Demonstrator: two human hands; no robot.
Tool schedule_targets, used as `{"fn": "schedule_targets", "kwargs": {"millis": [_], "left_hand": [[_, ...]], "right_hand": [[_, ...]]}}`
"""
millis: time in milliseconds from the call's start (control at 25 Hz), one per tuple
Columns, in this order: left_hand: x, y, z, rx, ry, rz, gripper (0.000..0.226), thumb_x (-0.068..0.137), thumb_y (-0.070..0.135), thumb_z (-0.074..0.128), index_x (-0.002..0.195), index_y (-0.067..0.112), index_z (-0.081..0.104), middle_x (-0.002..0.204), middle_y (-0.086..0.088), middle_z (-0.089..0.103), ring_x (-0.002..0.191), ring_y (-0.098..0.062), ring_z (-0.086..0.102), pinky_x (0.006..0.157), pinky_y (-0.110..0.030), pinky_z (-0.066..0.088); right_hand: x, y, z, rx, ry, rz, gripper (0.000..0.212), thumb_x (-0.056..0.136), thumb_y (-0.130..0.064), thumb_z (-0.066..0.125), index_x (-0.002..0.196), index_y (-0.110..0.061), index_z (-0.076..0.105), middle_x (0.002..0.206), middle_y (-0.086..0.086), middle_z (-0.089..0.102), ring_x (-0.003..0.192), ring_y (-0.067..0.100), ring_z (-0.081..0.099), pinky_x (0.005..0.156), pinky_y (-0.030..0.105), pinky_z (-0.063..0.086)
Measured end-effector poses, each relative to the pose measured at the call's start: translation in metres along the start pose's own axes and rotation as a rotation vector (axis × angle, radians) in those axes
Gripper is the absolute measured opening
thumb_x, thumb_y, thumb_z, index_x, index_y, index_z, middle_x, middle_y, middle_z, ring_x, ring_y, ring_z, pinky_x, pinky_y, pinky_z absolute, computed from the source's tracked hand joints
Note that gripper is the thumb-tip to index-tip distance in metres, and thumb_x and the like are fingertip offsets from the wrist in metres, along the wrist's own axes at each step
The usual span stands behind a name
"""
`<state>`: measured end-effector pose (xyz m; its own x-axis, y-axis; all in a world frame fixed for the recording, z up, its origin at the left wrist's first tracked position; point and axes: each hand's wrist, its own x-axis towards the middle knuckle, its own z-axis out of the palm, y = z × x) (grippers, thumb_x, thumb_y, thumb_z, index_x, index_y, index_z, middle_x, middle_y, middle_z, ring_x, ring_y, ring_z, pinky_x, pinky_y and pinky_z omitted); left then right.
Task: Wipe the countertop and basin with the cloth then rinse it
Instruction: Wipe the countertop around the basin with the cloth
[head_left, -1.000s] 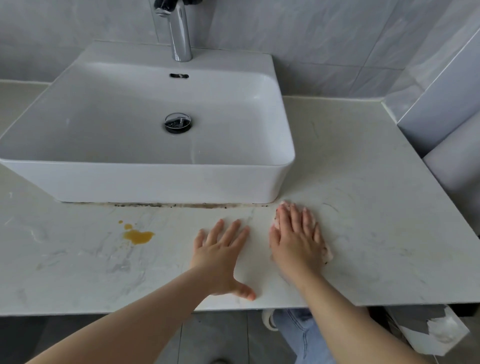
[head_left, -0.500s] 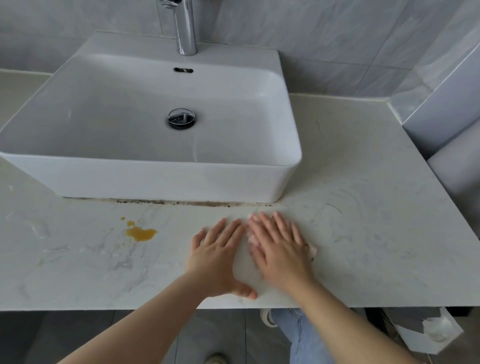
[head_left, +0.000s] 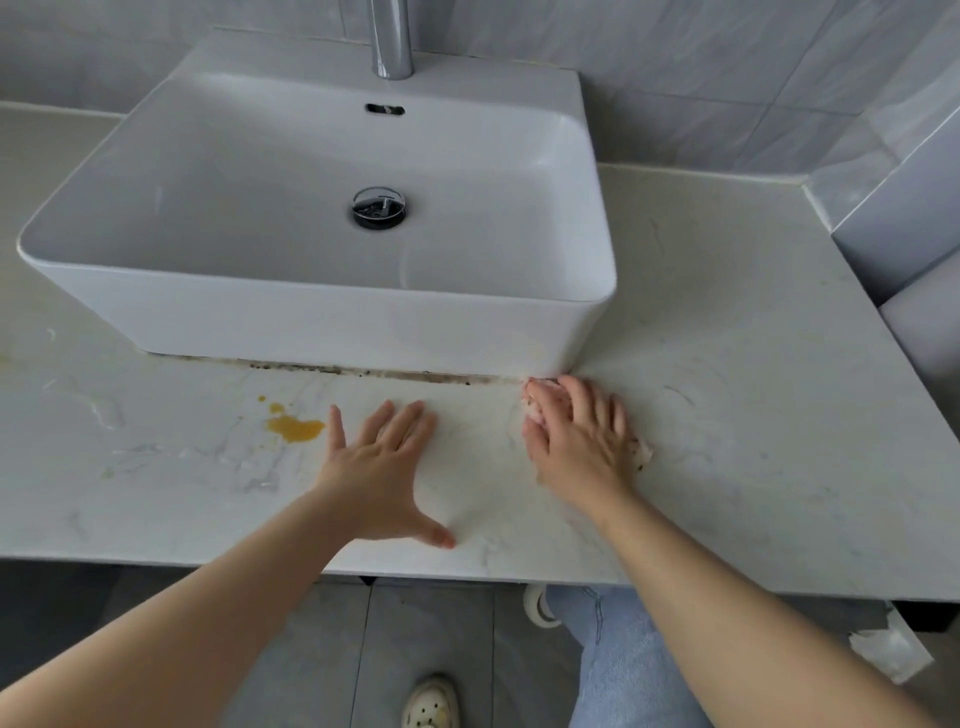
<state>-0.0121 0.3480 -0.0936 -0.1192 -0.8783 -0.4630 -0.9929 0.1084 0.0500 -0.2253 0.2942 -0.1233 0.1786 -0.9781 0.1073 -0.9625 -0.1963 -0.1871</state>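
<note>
My right hand (head_left: 576, 441) lies flat on a pale cloth (head_left: 640, 451), pressing it on the marble countertop (head_left: 753, 415) by the front right corner of the white basin (head_left: 322, 312). Only the cloth's edges show past my fingertips and beside my palm. My left hand (head_left: 382, 462) rests flat on the countertop with fingers spread, holding nothing. An orange stain (head_left: 295, 427) sits just left of my left hand. A chrome tap (head_left: 392, 41) stands behind the basin, and the drain (head_left: 379, 208) is in its middle.
A dark grimy line (head_left: 363, 371) runs along the basin's front base. Grey tiled walls close the back and right. The counter's front edge runs below my wrists. Crumpled tissue (head_left: 888, 649) lies low at the right; my shoe (head_left: 431, 701) is on the floor.
My right hand slid the cloth left toward my left hand, then back right and up to the basin's corner. My left hand stayed flat in about the same place.
</note>
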Motion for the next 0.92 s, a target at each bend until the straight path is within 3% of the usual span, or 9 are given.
{"fn": "schedule_targets", "kwargs": {"millis": [240, 320, 400, 480, 600, 640, 760, 840, 920], "left_hand": [[0.0, -0.008, 0.002, -0.026, 0.023, 0.063, 0.13, 0.055, 0.082, 0.058, 0.147, 0.024, -0.013, 0.155, 0.008, -0.019, 0.141, -0.018, -0.019, 0.114, -0.051, -0.008], [0.001, -0.007, 0.001, -0.032, 0.023, 0.065, 0.13, 0.055, 0.081, 0.059, 0.148, 0.024, -0.012, 0.155, 0.008, -0.018, 0.141, -0.018, -0.019, 0.114, -0.05, -0.008], [0.002, -0.006, 0.0, -0.03, 0.022, 0.065, 0.129, 0.055, 0.081, 0.059, 0.148, 0.024, -0.012, 0.155, 0.009, -0.018, 0.141, -0.018, -0.018, 0.114, -0.049, -0.008], [0.002, -0.007, 0.002, -0.04, 0.034, 0.061, 0.129, 0.055, 0.081, 0.058, 0.147, 0.025, -0.013, 0.155, 0.009, -0.019, 0.141, -0.017, -0.019, 0.114, -0.049, -0.009], [0.001, -0.008, 0.003, -0.036, 0.035, 0.068, 0.129, 0.055, 0.083, 0.055, 0.147, 0.025, -0.014, 0.155, 0.009, -0.02, 0.141, -0.017, -0.02, 0.114, -0.048, -0.009], [0.001, -0.008, 0.003, -0.04, 0.034, 0.063, 0.129, 0.055, 0.083, 0.056, 0.147, 0.026, -0.014, 0.155, 0.009, -0.02, 0.141, -0.017, -0.02, 0.114, -0.047, -0.01], [0.001, -0.007, 0.001, -0.047, 0.03, 0.058, 0.129, 0.054, 0.082, 0.058, 0.147, 0.026, -0.012, 0.155, 0.01, -0.019, 0.141, -0.016, -0.019, 0.114, -0.047, -0.01], [0.001, -0.007, 0.002, -0.053, 0.03, 0.058, 0.129, 0.055, 0.082, 0.058, 0.147, 0.026, -0.013, 0.155, 0.01, -0.019, 0.141, -0.016, -0.02, 0.114, -0.047, -0.01], [0.001, -0.008, 0.005, -0.059, 0.038, 0.061, 0.129, 0.055, 0.082, 0.057, 0.147, 0.026, -0.014, 0.154, 0.01, -0.02, 0.141, -0.016, -0.021, 0.114, -0.047, -0.01]], "right_hand": [[-0.039, -0.013, 0.012, -0.07, -0.084, -0.491, 0.046, 0.093, -0.041, 0.031, 0.135, -0.027, 0.046, 0.136, -0.009, 0.053, 0.13, 0.022, 0.044, 0.106, 0.041, 0.021], [0.001, -0.008, 0.009, -0.138, -0.029, -0.369, 0.051, 0.093, -0.045, 0.025, 0.137, -0.029, 0.043, 0.139, -0.009, 0.05, 0.133, 0.02, 0.041, 0.106, 0.041, 0.018], [0.002, -0.02, 0.006, -0.111, -0.116, -0.263, 0.057, 0.091, -0.049, 0.018, 0.144, -0.032, 0.029, 0.151, -0.012, 0.029, 0.141, 0.019, 0.023, 0.11, 0.045, 0.005], [-0.035, -0.035, 0.009, -0.055, -0.206, -0.354, 0.06, 0.092, -0.053, 0.012, 0.148, -0.031, 0.012, 0.154, -0.012, 0.006, 0.145, 0.026, 0.004, 0.111, 0.049, -0.008], [-0.065, -0.037, 0.001, -0.102, -0.24, -0.537, 0.06, 0.093, -0.053, 0.022, 0.147, -0.027, 0.02, 0.153, -0.006, 0.024, 0.142, 0.028, 0.02, 0.111, 0.05, 0.005], [-0.049, -0.033, 0.004, -0.145, -0.217, -0.526, 0.06, 0.094, -0.054, 0.021, 0.148, -0.029, 0.015, 0.155, -0.008, 0.018, 0.144, 0.026, 0.014, 0.113, 0.048, 0.0], [-0.003, -0.039, 0.007, -0.076, -0.283, -0.216, 0.059, 0.096, -0.055, 0.014, 0.147, -0.035, -0.009, 0.156, -0.016, -0.01, 0.144, 0.018, -0.016, 0.112, 0.047, -0.016], [-0.02, -0.049, 0.008, -0.053, -0.242, -0.216, 0.057, 0.097, -0.052, 0.012, 0.148, -0.032, -0.005, 0.157, -0.014, -0.006, 0.144, 0.02, -0.014, 0.114, 0.049, -0.011], [-0.064, -0.05, 0.006, -0.052, -0.215, -0.366, 0.055, 0.098, -0.048, 0.009, 0.148, -0.027, 0.017, 0.156, -0.008, 0.02, 0.145, 0.025, 0.01, 0.113, 0.051, 0.006]]}}
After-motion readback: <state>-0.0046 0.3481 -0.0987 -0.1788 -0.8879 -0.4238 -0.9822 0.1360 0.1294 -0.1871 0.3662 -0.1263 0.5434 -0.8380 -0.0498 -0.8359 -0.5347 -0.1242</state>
